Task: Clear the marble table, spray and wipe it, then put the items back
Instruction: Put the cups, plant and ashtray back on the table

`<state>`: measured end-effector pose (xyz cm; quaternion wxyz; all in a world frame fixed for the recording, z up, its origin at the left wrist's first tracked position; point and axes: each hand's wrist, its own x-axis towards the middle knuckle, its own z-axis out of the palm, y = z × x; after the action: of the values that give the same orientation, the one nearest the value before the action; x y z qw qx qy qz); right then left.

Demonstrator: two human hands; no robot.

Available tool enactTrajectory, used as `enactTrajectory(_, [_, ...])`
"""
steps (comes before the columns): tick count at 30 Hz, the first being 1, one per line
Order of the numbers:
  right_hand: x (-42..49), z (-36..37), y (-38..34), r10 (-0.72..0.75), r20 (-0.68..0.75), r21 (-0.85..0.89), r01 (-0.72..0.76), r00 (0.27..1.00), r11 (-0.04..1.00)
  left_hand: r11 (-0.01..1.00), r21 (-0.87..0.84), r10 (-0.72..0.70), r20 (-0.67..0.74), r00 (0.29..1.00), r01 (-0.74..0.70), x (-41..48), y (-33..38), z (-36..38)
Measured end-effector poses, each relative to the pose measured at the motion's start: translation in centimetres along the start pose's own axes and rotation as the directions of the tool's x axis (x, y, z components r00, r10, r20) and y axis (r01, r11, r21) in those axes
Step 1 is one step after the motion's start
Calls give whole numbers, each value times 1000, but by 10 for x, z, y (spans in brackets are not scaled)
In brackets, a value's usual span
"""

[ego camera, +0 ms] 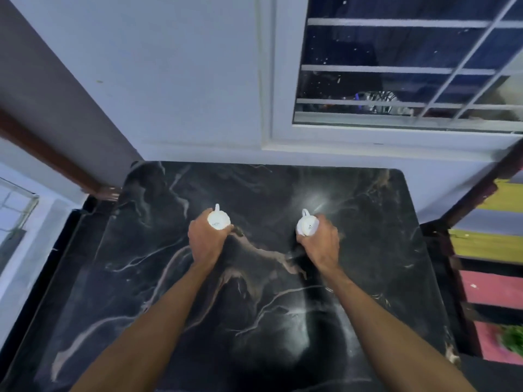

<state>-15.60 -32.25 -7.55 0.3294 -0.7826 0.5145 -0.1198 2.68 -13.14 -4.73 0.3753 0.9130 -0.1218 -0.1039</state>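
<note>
A black marble table (pixel 254 321) with pale veins fills the lower middle of the head view. My left hand (pixel 205 241) grips a small white cup (pixel 218 220) turned upside down, base up, handle pointing away from me. My right hand (pixel 321 241) grips a second white cup (pixel 307 226), also base up with its handle at the far side. Both cups are over the middle of the table, about a forearm's length apart. Whether their rims touch the marble is hidden by my fingers.
The table's far edge meets a white wall (pixel 184 94) under a barred window (pixel 410 72). A brown wooden rail (pixel 56 162) runs at the left. Coloured stair steps (pixel 492 247) and a green plant (pixel 512 339) lie at the right.
</note>
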Motion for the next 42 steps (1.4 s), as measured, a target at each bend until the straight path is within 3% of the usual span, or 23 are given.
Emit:
enactTrajectory(15, [10, 8, -8, 146, -68, -32, -148, 987, 988, 993, -121, 5, 94, 996, 6, 28, -26, -16])
enactTrajectory(24, [15, 3, -5, 148, -19, -37, -149, 989, 988, 989, -143, -19, 112, 994, 35, 31, -32, -11])
enactTrajectory(32, [4, -28, 3, 121, 153, 99, -138, 981, 986, 992, -95, -57, 212, 976, 78, 25, -36, -10])
enactTrajectory(37, [-22, -66, 22, 46, 161, 151, -70, 986, 986, 987, -35, 161, 34, 986, -159, -25, 1, -6])
enactTrajectory(42, [-56, -129, 73, -7, 5, 158, 7, 1000, 987, 923, -33, 384, 78, 920, -383, -113, 76, 45])
